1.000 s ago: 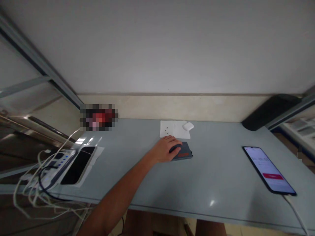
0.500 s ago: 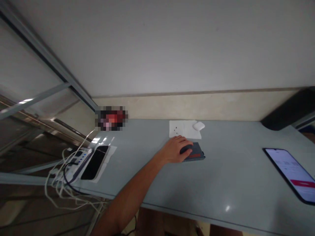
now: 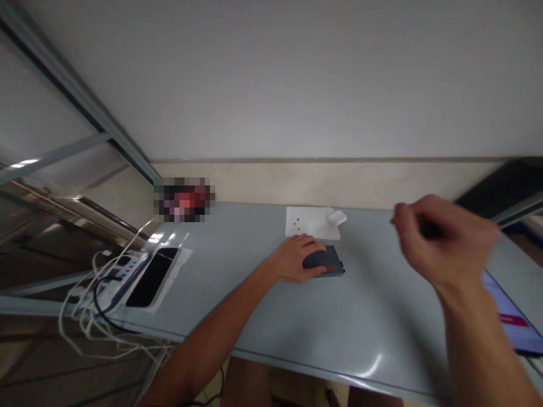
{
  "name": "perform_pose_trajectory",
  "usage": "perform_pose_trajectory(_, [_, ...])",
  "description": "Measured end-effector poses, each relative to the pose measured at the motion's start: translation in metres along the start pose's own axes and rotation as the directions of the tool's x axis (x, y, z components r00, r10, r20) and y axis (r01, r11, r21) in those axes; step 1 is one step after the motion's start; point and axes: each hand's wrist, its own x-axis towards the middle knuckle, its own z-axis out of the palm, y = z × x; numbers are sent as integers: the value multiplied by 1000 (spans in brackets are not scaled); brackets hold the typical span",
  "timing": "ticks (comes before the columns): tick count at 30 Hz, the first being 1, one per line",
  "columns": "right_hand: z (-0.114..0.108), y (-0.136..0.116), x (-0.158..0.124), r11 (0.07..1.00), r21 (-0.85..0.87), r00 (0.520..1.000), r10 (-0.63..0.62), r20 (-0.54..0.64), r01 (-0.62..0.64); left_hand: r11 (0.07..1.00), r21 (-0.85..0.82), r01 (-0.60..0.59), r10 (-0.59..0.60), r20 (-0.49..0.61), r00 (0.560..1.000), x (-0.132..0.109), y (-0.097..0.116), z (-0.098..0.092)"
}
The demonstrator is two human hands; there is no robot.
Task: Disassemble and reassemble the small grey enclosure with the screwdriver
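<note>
On the desk lies a flat dark grey box-like device [image 3: 324, 259] with a reddish strip near its front edge. My left hand [image 3: 294, 260] grips its left end, fingers over the far side and thumb along the near side. My right hand [image 3: 441, 237] is raised above the right part of the desk, fingers curled in and blurred by motion. What it may hold is hidden in the fist. Behind the device lies a white paper sheet [image 3: 314, 217] bearing several tiny black pieces [image 3: 298, 219] and a crumpled white piece [image 3: 336, 217].
A dark-screened phone [image 3: 153, 277] rests on white paper at the left, beside a power strip [image 3: 127, 277] with tangled white cables [image 3: 80, 333]. A lit phone [image 3: 515, 316] lies right, partly behind my forearm. A dark object [image 3: 504, 186] stands at the back right.
My right hand has come into view from the right, curled and raised over the desk. The left hand stays on the device. The whole view has shifted slightly.
</note>
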Motion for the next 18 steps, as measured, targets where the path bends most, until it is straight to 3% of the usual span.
perform_pose_trajectory(2, [26, 8, -11, 998, -52, 992, 38, 122, -32, 1000, 8, -2, 2, 13, 1000, 0, 1, -2])
perform_pose_trajectory(3, [39, 12, -17, 995, -83, 968, 77, 239, -58, 1000, 16, -3, 2, 22, 1000, 0, 2, -3])
perform_pose_trajectory(6, [65, 23, -33, 976, -197, 799, 194, 570, -97, 999, 40, -10, 8, 59, 998, 1, 4, -5])
perform_pose_trajectory(8, [71, 27, -41, 971, -223, 690, 221, 689, -88, 998, 55, -16, 11, 88, 996, 0, 5, -5])
perform_pose_trajectory(11, [73, 28, -49, 979, -181, 570, 200, 797, -91, 997, 75, -14, 5, 113, 994, 0, 6, -5])
perform_pose_trajectory(13, [74, 27, -52, 985, -138, 517, 174, 838, -107, 996, 84, -10, 0, 112, 994, 0, 6, -4])
perform_pose_trajectory(18, [78, 31, -55, 978, 25, 490, 81, 868, -206, 996, 84, -2, -7, 108, 994, 1, 8, -4])
